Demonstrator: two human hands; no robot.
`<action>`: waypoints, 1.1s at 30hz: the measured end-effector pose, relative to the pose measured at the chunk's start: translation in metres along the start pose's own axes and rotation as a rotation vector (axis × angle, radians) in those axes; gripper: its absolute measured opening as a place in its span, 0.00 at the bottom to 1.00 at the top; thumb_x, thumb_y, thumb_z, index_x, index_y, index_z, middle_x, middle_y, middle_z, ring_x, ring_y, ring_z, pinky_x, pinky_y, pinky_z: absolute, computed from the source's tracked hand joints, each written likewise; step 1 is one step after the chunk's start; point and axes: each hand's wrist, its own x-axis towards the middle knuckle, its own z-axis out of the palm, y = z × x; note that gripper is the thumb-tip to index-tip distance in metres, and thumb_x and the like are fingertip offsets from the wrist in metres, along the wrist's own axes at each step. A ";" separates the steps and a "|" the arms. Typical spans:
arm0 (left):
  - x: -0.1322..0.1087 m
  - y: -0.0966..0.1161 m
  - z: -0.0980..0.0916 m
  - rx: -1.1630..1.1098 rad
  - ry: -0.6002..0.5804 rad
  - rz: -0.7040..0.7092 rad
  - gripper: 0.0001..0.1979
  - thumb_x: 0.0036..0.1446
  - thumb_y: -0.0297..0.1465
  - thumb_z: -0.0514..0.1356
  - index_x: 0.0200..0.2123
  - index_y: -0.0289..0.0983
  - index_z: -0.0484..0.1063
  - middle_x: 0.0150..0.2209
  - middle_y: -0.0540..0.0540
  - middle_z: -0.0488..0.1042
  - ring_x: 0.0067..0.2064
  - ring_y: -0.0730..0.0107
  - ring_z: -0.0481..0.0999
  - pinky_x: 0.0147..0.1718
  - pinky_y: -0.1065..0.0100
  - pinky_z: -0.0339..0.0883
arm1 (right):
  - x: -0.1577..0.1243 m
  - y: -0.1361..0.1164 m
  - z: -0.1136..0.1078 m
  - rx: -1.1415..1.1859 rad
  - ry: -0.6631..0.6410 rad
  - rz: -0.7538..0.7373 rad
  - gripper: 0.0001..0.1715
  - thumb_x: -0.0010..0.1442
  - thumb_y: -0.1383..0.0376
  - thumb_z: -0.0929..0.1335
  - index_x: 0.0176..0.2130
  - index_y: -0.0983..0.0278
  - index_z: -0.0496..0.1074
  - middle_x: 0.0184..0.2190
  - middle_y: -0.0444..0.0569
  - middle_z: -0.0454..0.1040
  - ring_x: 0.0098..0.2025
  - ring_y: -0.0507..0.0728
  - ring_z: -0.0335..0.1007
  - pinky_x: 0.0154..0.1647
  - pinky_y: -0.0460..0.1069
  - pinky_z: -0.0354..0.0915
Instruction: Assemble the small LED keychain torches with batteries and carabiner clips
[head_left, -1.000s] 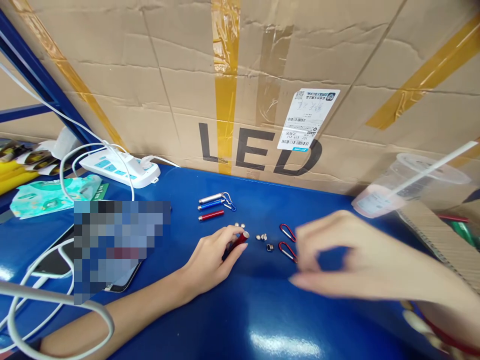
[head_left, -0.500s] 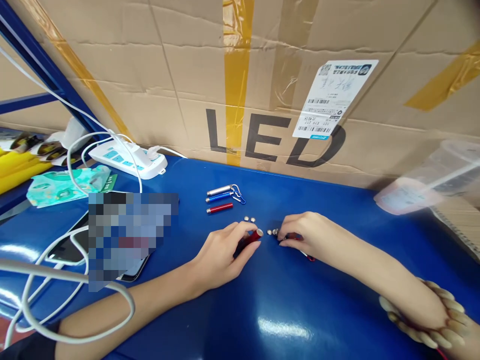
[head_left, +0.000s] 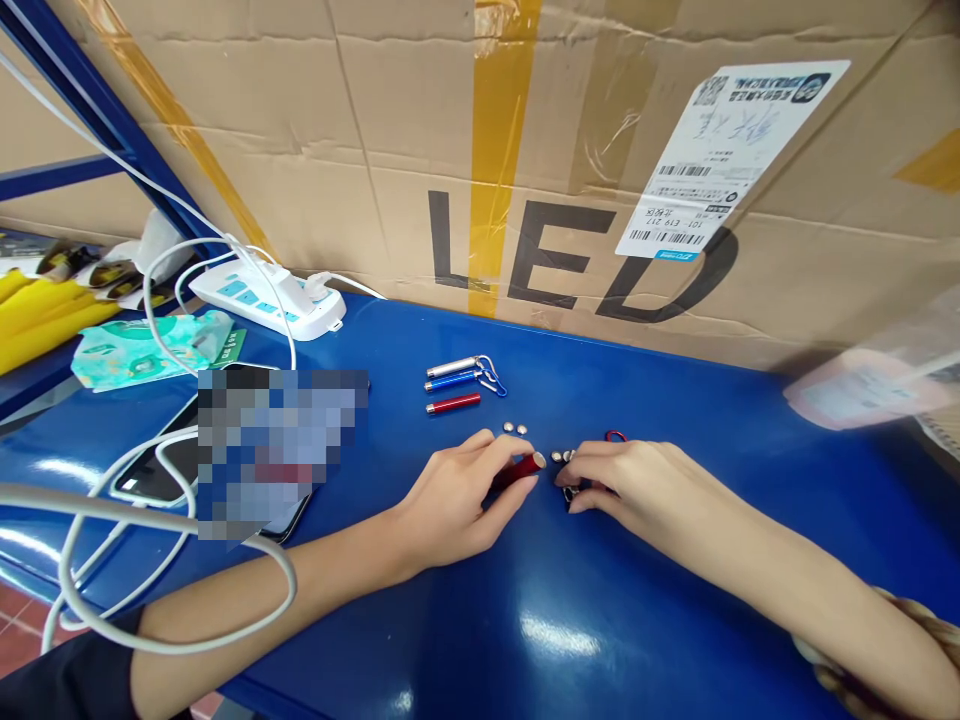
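My left hand [head_left: 469, 495] is closed around a small red metal tube [head_left: 519, 470], its open end facing right. My right hand [head_left: 622, 475] pinches a small black-and-silver piece [head_left: 571, 494], partly hidden by the fingers; a red clip [head_left: 616, 436] shows behind this hand. Button cells [head_left: 556, 456] lie on the blue table by the right fingertips, and two more button cells [head_left: 514, 429] sit just beyond my left hand. Farther back are a silver penlight [head_left: 452, 367], a blue penlight [head_left: 452, 381] with a clip, and a separate red tube [head_left: 453, 404].
A large cardboard box [head_left: 405, 130] stands along the table's back edge. To the left are a white power strip [head_left: 270, 300], a green tissue pack [head_left: 150, 348], phones [head_left: 161, 450] and looping white cables [head_left: 180, 645]. A translucent pinkish container [head_left: 840, 390] is at the right.
My right hand has turned, so the black-and-silver piece now points down toward the table and the red clip sits behind the hand. My left hand still holds the tube. The camera view has shifted.
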 end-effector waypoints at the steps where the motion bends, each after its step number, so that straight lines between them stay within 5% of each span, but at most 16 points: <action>1: 0.000 0.000 0.000 0.004 -0.004 -0.001 0.06 0.62 0.30 0.51 0.42 0.39 0.63 0.36 0.48 0.74 0.36 0.68 0.71 0.34 0.69 0.68 | 0.000 -0.001 0.001 0.015 0.006 -0.015 0.09 0.59 0.71 0.65 0.36 0.59 0.72 0.33 0.43 0.75 0.32 0.53 0.72 0.29 0.46 0.61; 6: 0.000 -0.001 0.000 0.017 0.001 0.015 0.06 0.62 0.28 0.50 0.42 0.38 0.63 0.37 0.47 0.74 0.36 0.67 0.71 0.34 0.68 0.67 | 0.004 0.001 0.006 0.128 0.082 -0.023 0.10 0.63 0.67 0.60 0.39 0.60 0.70 0.38 0.46 0.73 0.33 0.53 0.72 0.32 0.47 0.64; 13: 0.002 0.001 -0.004 -0.018 -0.014 0.024 0.08 0.64 0.26 0.46 0.42 0.36 0.62 0.34 0.46 0.73 0.34 0.67 0.68 0.32 0.67 0.66 | 0.011 0.007 0.020 0.768 0.120 -0.022 0.12 0.64 0.62 0.60 0.39 0.64 0.70 0.39 0.48 0.69 0.23 0.46 0.68 0.27 0.44 0.67; 22: 0.000 -0.001 -0.002 0.005 -0.008 0.038 0.08 0.63 0.27 0.48 0.42 0.34 0.65 0.33 0.45 0.74 0.32 0.68 0.66 0.30 0.68 0.65 | 0.017 -0.005 0.039 1.354 0.046 0.257 0.13 0.41 0.62 0.76 0.27 0.66 0.72 0.14 0.40 0.70 0.16 0.47 0.65 0.17 0.40 0.63; 27: 0.002 -0.004 -0.001 0.031 -0.007 0.039 0.09 0.64 0.27 0.49 0.43 0.32 0.66 0.32 0.45 0.74 0.31 0.68 0.65 0.29 0.68 0.64 | 0.017 -0.003 0.042 1.427 0.335 0.330 0.14 0.35 0.66 0.78 0.23 0.66 0.73 0.14 0.41 0.71 0.15 0.47 0.66 0.15 0.40 0.65; 33: 0.003 -0.006 0.000 0.076 0.006 0.099 0.11 0.64 0.25 0.48 0.44 0.32 0.67 0.31 0.45 0.73 0.31 0.67 0.64 0.30 0.68 0.64 | 0.016 -0.001 0.044 1.289 0.625 0.115 0.03 0.50 0.67 0.72 0.27 0.65 0.75 0.27 0.46 0.75 0.17 0.47 0.68 0.15 0.42 0.68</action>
